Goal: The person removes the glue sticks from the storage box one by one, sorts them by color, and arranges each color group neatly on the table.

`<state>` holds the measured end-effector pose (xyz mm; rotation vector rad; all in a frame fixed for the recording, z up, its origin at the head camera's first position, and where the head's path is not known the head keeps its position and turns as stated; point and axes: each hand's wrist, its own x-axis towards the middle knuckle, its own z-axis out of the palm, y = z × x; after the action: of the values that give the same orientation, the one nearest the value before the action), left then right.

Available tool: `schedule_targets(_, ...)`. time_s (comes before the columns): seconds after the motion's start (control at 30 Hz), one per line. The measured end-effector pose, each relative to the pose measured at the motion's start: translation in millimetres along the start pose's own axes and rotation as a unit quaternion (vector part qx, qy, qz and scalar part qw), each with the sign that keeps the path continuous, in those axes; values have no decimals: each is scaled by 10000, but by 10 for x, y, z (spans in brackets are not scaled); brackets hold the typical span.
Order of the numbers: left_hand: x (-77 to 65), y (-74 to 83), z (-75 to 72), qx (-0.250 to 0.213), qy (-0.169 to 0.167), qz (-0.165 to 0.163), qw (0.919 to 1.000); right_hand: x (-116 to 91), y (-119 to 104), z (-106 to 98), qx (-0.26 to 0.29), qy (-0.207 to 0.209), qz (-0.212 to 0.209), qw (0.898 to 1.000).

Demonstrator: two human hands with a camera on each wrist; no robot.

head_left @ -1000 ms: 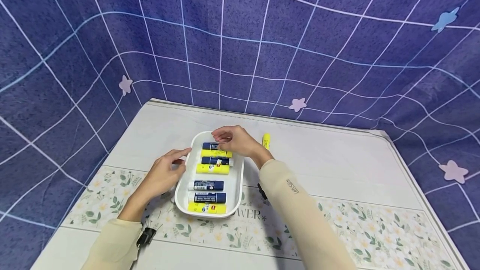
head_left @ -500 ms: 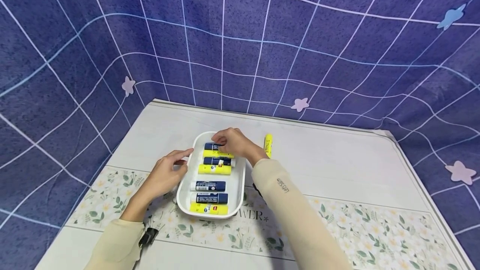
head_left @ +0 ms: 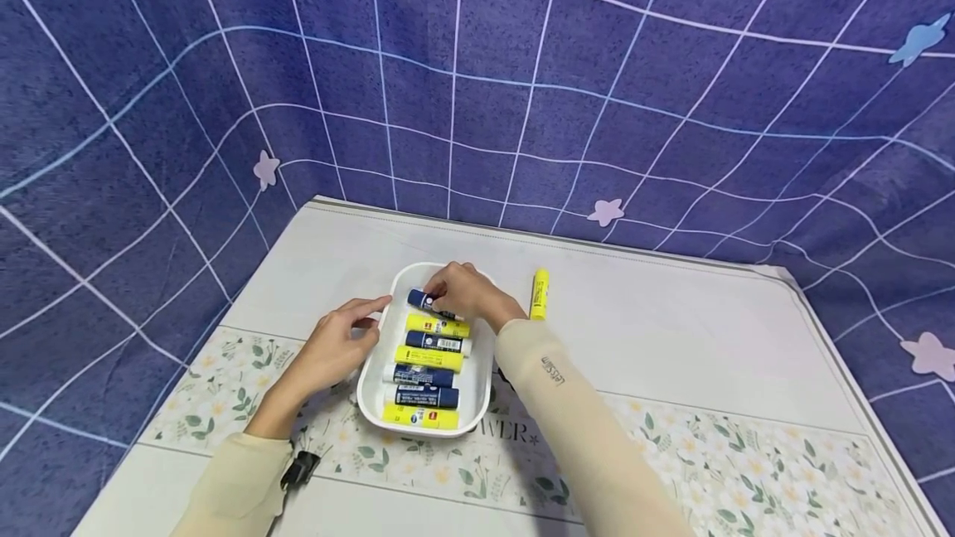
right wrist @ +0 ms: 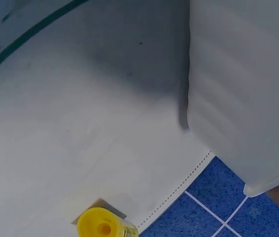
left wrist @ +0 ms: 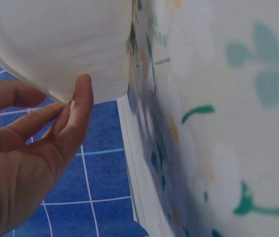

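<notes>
In the head view, a white tray point(head_left: 363, 392) holds a row of dark blue and yellow glue sticks lying crosswise. My right hand point(head_left: 464, 290) reaches over the tray's far end and pinches a dark blue glue stick point(head_left: 419, 299), which is tilted and partly covered by the fingers. Just below it lies a yellow glue stick point(head_left: 436, 326). My left hand point(head_left: 339, 344) is at the tray's left side, index fingertip at the rim. The left wrist view shows the left fingers point(left wrist: 83, 98) fairly straight against the outer tray wall point(left wrist: 65, 49).
Outside the tray, on its right, a yellow glue stick point(head_left: 540, 294) lies on the table; its yellow end point(right wrist: 100, 224) shows in the right wrist view. The white table point(head_left: 671, 313) carries a flowered band. Blue gridded cloth point(head_left: 477, 89) hangs behind its back edge.
The middle glue sticks have slid toward the near end, closing the gap in the row. The farthest blue one is now tilted in my right hand. My left hand stays by the rim.
</notes>
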<state>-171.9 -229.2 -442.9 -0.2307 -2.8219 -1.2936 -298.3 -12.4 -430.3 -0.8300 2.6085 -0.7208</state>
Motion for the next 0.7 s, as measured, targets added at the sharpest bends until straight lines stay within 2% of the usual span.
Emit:
schedule_targets(0.2,1,9,15,66,1,-29,10000,-28,-27,43,-105,-24,103,9999)
schedule_targets(0.43,17,-1,5,14,16,-41,10000,-32,-40,48,156,143,78,9997)
schedule_targets(0.6,12,-5,21,-14,-23,-28,10000,-81,-58,-12,779,541,169,9954)
schedule_targets(0.7,9,2,14,-4,17,-11,10000,-142,-93,-102,1560,913,125,9835)
